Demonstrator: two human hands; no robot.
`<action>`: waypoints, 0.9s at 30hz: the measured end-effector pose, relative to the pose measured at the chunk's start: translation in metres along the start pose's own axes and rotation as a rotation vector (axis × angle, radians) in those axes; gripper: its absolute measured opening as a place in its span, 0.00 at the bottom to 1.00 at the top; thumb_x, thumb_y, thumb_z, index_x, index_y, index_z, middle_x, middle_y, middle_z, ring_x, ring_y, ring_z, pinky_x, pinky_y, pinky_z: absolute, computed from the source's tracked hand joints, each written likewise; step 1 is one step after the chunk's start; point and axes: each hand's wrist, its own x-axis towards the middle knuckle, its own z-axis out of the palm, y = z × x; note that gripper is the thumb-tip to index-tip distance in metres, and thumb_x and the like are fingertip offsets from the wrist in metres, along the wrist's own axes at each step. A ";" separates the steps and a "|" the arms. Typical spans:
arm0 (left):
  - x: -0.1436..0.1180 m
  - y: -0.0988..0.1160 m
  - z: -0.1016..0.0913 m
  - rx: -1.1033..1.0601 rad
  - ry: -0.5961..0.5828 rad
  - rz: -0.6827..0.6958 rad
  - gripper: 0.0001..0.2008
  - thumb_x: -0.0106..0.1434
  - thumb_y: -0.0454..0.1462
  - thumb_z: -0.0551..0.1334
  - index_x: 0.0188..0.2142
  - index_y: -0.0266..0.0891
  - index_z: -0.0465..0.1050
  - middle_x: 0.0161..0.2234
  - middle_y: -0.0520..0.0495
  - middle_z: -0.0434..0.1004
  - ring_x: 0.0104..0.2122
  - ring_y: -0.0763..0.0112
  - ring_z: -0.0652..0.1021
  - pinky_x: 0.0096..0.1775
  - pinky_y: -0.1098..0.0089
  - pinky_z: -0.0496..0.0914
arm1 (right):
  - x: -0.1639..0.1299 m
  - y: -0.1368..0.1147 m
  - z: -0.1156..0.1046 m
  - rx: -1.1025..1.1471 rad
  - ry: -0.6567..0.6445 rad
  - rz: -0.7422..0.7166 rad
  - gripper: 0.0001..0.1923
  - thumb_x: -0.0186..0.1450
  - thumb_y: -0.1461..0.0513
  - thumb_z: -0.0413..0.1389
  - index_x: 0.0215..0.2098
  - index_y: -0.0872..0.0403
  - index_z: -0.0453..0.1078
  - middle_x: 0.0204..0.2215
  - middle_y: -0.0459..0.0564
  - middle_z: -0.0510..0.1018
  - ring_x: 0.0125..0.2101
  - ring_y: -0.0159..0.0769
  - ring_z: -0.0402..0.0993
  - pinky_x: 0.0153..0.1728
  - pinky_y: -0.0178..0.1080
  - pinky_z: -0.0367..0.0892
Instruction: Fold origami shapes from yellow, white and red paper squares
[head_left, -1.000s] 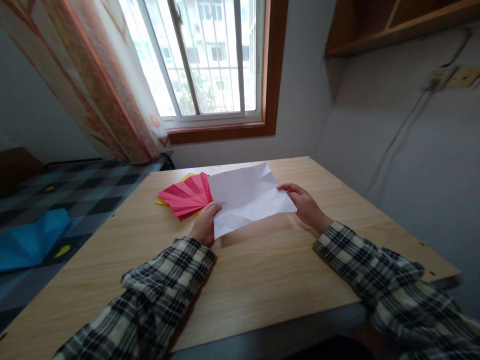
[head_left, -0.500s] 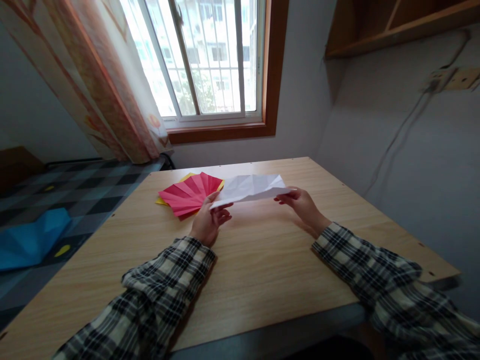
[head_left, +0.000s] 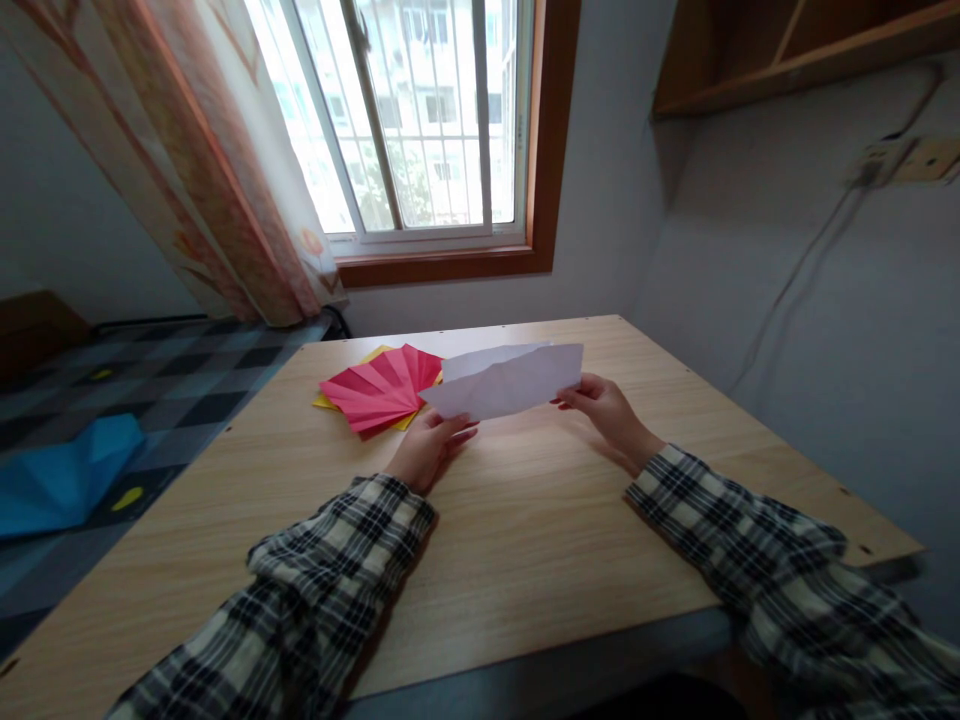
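A creased sheet of white paper [head_left: 514,386] is held up over the wooden table, its near part standing as a raised flap with another part behind it. My left hand [head_left: 429,447] pinches its lower left edge, thumb in front and fingers beneath. At the right end, my right hand [head_left: 604,408] grips the lower corner between thumb and fingers. Just left of the white paper lies a pleated red paper [head_left: 382,388], fanned out, with yellow paper [head_left: 324,402] showing from under it.
The wooden table [head_left: 555,560] reaches to the wall below the window [head_left: 420,120]. On the left, a folded blue paper [head_left: 75,478] rests on a checked bedspread [head_left: 187,385]. A shelf [head_left: 810,60] and a cable [head_left: 787,280] are on the right wall.
The white paper's near part has tilted up into an upright flap facing me. My left thumb has shifted along its lower edge; my right hand has barely moved.
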 end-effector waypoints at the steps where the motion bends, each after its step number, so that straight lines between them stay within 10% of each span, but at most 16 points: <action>1: 0.000 0.000 -0.001 0.007 -0.006 0.006 0.14 0.53 0.31 0.71 0.41 0.36 0.78 0.46 0.42 0.81 0.40 0.69 0.80 0.44 0.70 0.74 | 0.000 0.000 0.000 0.004 -0.004 0.006 0.16 0.54 0.50 0.68 0.31 0.53 0.77 0.29 0.50 0.82 0.33 0.38 0.77 0.38 0.43 0.72; 27: 0.000 0.002 -0.006 0.666 0.016 0.456 0.09 0.58 0.43 0.67 0.30 0.39 0.81 0.32 0.47 0.79 0.35 0.62 0.76 0.41 0.66 0.70 | -0.005 0.006 0.003 -0.238 -0.055 -0.136 0.15 0.58 0.51 0.65 0.31 0.54 0.76 0.29 0.49 0.79 0.32 0.38 0.74 0.35 0.41 0.68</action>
